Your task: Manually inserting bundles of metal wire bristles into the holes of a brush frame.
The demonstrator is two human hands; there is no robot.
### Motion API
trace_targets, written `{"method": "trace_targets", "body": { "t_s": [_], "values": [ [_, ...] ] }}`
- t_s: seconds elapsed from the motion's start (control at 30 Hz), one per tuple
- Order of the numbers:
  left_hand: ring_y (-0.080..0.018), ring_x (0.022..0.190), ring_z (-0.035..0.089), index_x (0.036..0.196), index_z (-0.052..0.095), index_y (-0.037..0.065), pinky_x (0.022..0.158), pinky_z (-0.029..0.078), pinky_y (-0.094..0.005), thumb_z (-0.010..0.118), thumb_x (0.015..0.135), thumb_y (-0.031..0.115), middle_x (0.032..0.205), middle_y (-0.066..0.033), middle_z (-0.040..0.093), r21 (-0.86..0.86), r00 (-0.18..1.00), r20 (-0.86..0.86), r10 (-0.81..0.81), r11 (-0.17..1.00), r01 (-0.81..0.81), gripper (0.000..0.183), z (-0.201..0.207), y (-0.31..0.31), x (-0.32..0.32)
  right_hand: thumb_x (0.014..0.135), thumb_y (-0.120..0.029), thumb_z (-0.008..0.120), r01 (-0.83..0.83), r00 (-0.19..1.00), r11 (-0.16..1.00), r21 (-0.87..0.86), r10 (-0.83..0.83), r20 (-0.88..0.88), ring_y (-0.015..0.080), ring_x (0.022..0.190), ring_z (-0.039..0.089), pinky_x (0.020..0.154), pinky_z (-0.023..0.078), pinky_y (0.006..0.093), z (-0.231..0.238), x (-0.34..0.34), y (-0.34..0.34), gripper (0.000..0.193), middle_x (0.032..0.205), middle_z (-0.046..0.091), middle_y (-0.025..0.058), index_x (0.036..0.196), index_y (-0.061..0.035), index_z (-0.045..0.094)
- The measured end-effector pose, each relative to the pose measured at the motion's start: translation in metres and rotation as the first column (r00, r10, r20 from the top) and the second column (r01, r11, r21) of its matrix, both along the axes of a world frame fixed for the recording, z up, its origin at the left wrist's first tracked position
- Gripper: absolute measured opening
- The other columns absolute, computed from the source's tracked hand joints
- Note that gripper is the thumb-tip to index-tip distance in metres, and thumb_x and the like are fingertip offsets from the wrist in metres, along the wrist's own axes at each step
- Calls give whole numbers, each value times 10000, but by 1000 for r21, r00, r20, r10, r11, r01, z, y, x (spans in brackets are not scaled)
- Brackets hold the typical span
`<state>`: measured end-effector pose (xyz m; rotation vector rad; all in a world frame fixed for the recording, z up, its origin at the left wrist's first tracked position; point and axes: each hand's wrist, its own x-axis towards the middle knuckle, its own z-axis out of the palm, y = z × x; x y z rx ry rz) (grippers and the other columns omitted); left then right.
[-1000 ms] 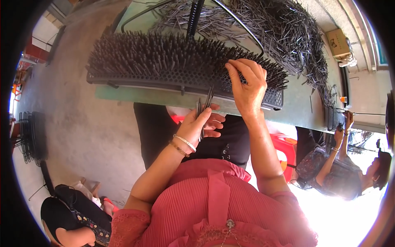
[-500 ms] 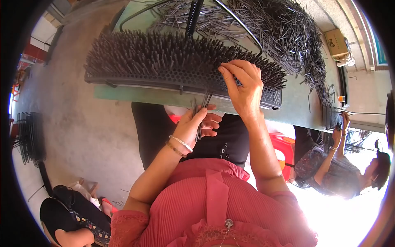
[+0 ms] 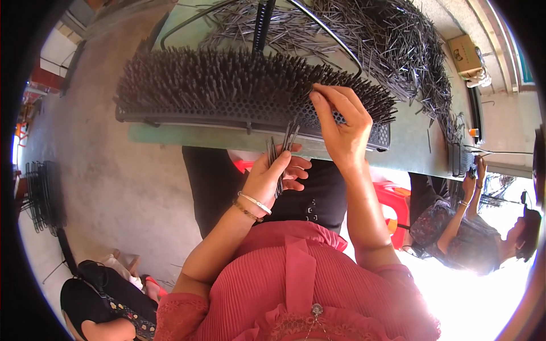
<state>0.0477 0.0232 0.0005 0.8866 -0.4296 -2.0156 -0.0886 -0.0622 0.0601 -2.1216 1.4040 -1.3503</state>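
A long black perforated rack (image 3: 250, 109) stands across the near edge of the table, packed with upright dark rods (image 3: 193, 77); bare holes show along its front. My left hand (image 3: 263, 177), just in front of the rack, is closed around a bundle of thin dark rods (image 3: 292, 133) that stick up past the thumb. Over the rack's right part, my right hand (image 3: 348, 129) pinches thumb and forefinger together among the rods. Whatever lies between those fingertips cannot be made out.
Loose dark rods (image 3: 392, 54) lie heaped on the green table (image 3: 165, 134) behind the rack, beside a black metal frame (image 3: 263, 25). To the right, a co-worker (image 3: 455, 233) handles a similar rack. Another person (image 3: 108, 301) is at lower left. A red stool (image 3: 395, 207) stands nearby.
My right hand has shifted slightly right along the rack, still pinching. My left hand has moved a little right, and its bundle of rods shows more spread at the top.
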Motion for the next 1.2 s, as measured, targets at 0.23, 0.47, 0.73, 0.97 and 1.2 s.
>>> {"method": "trace_targets", "body": {
  "t_s": [0.23, 0.47, 0.73, 0.97, 1.2],
  "values": [
    [-154, 807, 615, 1202, 487, 26, 648, 545, -298, 449, 964, 278, 999, -132, 624, -124, 998, -40, -39, 992, 33, 349, 7, -2, -5, 824, -209, 687, -211, 972, 782, 586, 106, 208, 81, 649, 528, 562, 421, 244, -1, -18, 27, 251, 736, 623, 68, 908, 26, 665],
    [-183, 908, 619, 1186, 495, 18, 705, 552, -328, 449, 963, 260, 1057, -139, 620, -53, 998, 9, -65, 996, 65, 333, 15, -3, -20, 860, -130, 641, -377, 849, 678, 631, -20, 528, 60, 700, 549, 624, 444, 203, -10, -36, 30, 181, 749, 637, 23, 901, 44, 666],
    [-226, 919, 618, 1174, 484, 9, 761, 540, -361, 483, 942, 238, 1077, -172, 612, 88, 997, -76, -15, 996, 21, 325, 14, -15, -28, 857, -23, 619, -98, 886, 945, 311, -60, 460, 122, 864, 627, 783, 488, 227, 3, -43, -3, 229, 919, 669, 108, 1067, 67, 601],
    [-236, 899, 621, 1159, 464, 19, 740, 537, -360, 443, 944, 198, 1056, -205, 611, 89, 996, -86, -23, 996, 31, 281, 12, -13, -24, 792, -97, 713, -108, 898, 975, 195, 12, 440, 60, 700, 558, 648, 463, 215, -18, -30, -23, 220, 807, 672, 39, 982, 4, 668],
    [-232, 858, 635, 1128, 487, 19, 704, 544, -345, 446, 942, 191, 1027, -201, 625, 73, 995, -87, -38, 996, 44, 256, 7, -12, -23, 777, -60, 708, 3, 998, 998, 55, -6, 61, 109, 816, 600, 784, 452, 246, -24, -31, -20, 213, 913, 695, 69, 981, -10, 670]
  ]
}}
